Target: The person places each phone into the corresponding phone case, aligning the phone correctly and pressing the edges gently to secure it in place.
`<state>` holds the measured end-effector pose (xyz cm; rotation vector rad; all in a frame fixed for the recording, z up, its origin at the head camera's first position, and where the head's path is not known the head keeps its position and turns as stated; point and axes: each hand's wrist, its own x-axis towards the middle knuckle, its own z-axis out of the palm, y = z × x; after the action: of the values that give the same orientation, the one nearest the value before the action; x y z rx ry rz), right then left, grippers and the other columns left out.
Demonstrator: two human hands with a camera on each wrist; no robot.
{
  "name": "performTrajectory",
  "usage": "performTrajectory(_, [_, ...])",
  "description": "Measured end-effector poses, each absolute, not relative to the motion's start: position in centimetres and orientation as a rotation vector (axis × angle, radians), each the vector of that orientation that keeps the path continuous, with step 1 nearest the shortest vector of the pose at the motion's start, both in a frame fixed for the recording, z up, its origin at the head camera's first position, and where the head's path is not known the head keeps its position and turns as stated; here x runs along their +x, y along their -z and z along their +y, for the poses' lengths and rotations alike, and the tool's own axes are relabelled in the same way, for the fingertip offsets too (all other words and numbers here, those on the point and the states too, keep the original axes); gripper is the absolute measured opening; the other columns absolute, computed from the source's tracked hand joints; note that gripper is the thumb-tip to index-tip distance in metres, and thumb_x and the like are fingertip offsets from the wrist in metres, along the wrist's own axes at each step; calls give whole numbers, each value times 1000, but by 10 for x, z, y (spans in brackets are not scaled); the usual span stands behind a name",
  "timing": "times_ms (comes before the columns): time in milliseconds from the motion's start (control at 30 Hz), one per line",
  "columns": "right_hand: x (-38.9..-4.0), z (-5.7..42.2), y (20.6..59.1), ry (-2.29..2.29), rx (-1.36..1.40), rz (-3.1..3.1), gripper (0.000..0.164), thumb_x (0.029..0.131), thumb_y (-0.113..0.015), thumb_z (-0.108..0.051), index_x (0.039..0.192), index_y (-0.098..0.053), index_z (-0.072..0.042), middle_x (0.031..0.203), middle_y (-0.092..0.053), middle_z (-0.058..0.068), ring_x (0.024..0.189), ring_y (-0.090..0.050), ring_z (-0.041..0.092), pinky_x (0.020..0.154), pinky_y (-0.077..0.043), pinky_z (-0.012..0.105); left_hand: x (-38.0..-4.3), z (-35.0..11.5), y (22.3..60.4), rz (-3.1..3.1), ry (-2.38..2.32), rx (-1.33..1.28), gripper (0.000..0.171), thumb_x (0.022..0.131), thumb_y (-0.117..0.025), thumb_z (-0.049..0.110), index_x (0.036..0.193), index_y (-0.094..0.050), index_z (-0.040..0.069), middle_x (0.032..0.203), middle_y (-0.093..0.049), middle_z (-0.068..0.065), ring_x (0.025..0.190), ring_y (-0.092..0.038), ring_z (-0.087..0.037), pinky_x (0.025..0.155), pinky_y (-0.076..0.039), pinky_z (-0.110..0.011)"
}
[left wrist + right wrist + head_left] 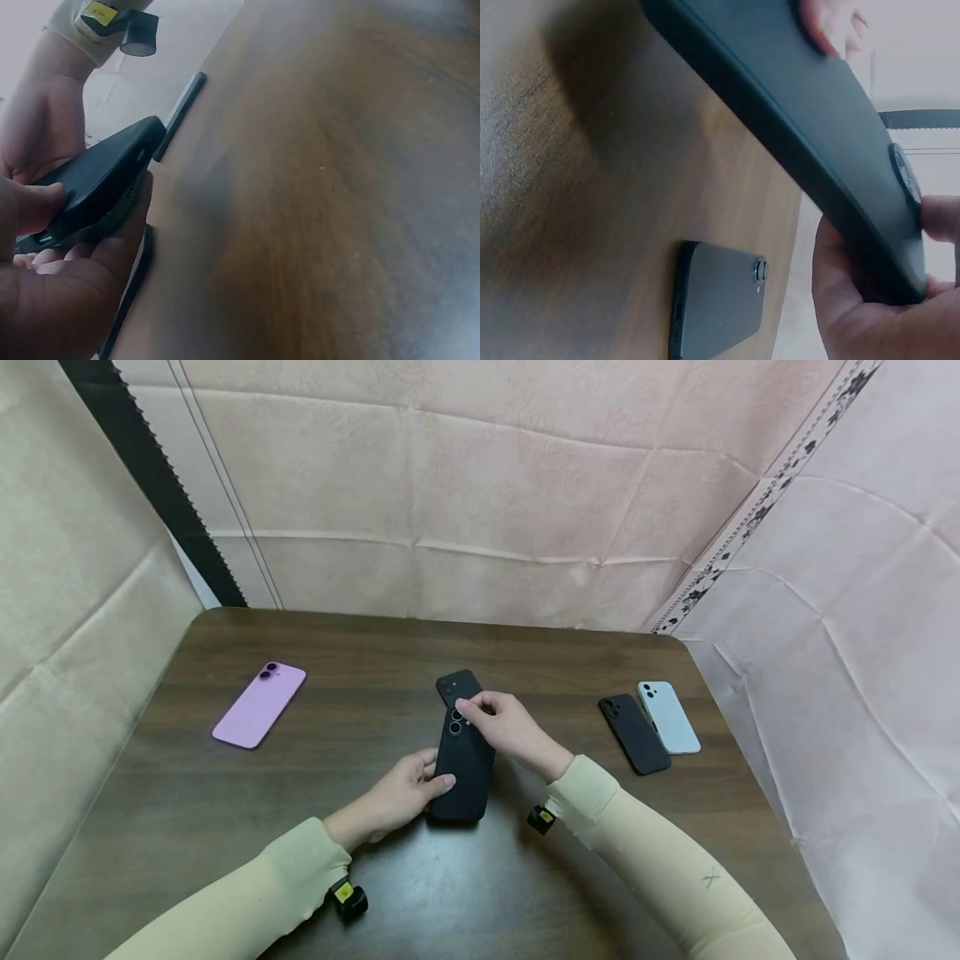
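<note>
Both hands hold a black phone in a dark case point(467, 768) above the middle of the table. The left hand point(405, 789) grips its lower left side, thumb over the back face. At the camera end, the right hand point(513, 727) pinches the upper edge between thumb and fingers. In the left wrist view, the case point(105, 169) stands slightly apart from the phone's edge, with a gap along one end. Just beyond, partly hidden by the held phone, lies another black phone point(453, 683); the right wrist view shows this black phone point(720, 300) with its camera lenses.
A lilac phone point(258, 706) lies on the left of the brown wooden table point(360, 652). On the right, a black phone point(633, 735) lies beside a pale blue phone point(670, 718), partly overlapping it. Light cloth sheets point(480, 510) hang behind the table and at both sides.
</note>
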<state>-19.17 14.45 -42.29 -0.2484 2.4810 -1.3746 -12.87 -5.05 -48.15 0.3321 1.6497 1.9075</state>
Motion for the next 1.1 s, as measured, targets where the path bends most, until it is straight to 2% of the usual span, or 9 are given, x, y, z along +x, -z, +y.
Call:
performTrajectory(200, [-192,145,426,1491,-201,2399,36,95,-59,-45,111,-59,-13,98,-65,6,85,-64,22,74,-55,36,-136,-52,476,1653,-2007,234,44,101,-53,13,142,-39,7,134,-56,-13,111,-62,-27,87,-53,-39])
performTrajectory(333, [-194,146,430,1601,-187,2297,30,97,-58,-37,106,-57,-8,93,-66,11,77,-68,25,69,-58,38,-139,-53,473,1627,-2086,151,44,101,-52,10,142,-38,6,136,-53,-14,112,-61,-27,87,-53,-40])
performTrajectory(533, [-196,146,431,1609,-214,2300,26,99,-56,-34,102,-58,-8,91,-67,11,74,-67,27,72,-57,45,-142,-55,473,1627,-2084,120,45,100,-53,11,142,-37,6,136,-53,-14,114,-60,-27,88,-52,-40])
performTrajectory(867, [-198,144,422,1701,-187,2312,25,99,-57,-29,100,-59,-4,88,-68,13,77,-67,32,72,-58,42,-143,-57,472,1629,-2031,162,46,97,-60,11,139,-43,4,133,-56,-15,114,-60,-27,88,-52,-41])
performTrajectory(1100, [-199,144,423,1701,-153,2305,26,98,-57,-30,100,-60,-5,87,-67,13,76,-67,28,71,-58,41,-140,-57,472,1655,-2024,174,46,97,-59,12,139,-42,4,133,-56,-16,113,-61,-26,89,-52,-40])
